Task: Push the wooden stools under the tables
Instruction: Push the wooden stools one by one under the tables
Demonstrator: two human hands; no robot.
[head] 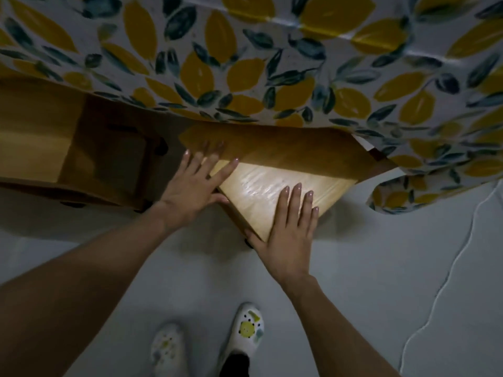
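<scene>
The person is bending over a wooden stool [275, 183] whose far part is already lying in shadow beneath the hanging edge of a lemon-and-leaf patterned tablecloth [245, 63], while its near corner is sticking out over the pale floor [381, 254]. The left hand [190, 186] is lying flat on the stool's left edge, fingers spread apart and stretched toward the cloth, gripping nothing. The right hand [288, 229] is pressing flat on the near corner of the seat, its fingers lying close together and straight, the thumb resting along the stool's side. A second wooden stool [68, 148] is sitting just to the left, also partly tucked beneath the cloth, close beside the first one. A thin white cord [446, 270] is trailing across the floor on the right. Below, two white patterned shoes [246, 333] are standing on the floor, well back from the stool.
</scene>
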